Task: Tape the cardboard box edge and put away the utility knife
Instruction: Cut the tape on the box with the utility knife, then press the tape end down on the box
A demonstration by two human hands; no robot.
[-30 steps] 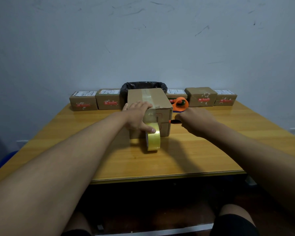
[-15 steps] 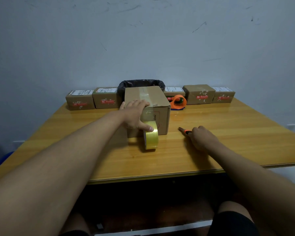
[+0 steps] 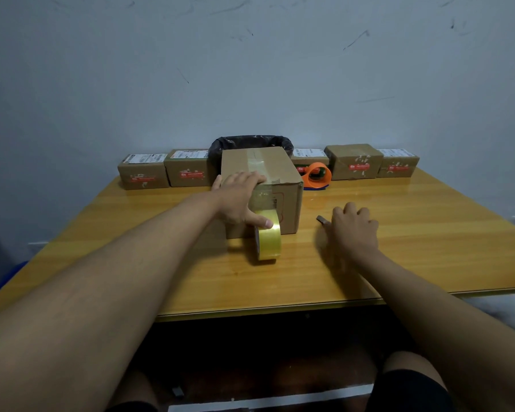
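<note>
Box (image 3: 260,185) taping is nearly done, judging by the clear strip seen running over the top and down the near face. The box stands mid-table (image 3: 428,248), in front of a black-lined bin (image 3: 250,142). The left hand (image 3: 240,200) is laid over the near top edge of the box, fingers together and flat on the tape, while the thumb presses the tape roll (image 3: 268,240), which stands on edge against the foot of the box. To the right of the box, well apart from it, the right hand (image 3: 354,230) is held low over the table with fingers loosely curled; a dark end of the knife (image 3: 322,220) shows at the fingertips. Whether the knife is gripped or merely touched cannot be told.

The putting-away step appears to be in hand. Next, the knife would need to be set down clear of the box and released, and the tape smoothed along the edge. An orange dispenser (image 3: 317,175) sits behind and to the right of the box.
</note>
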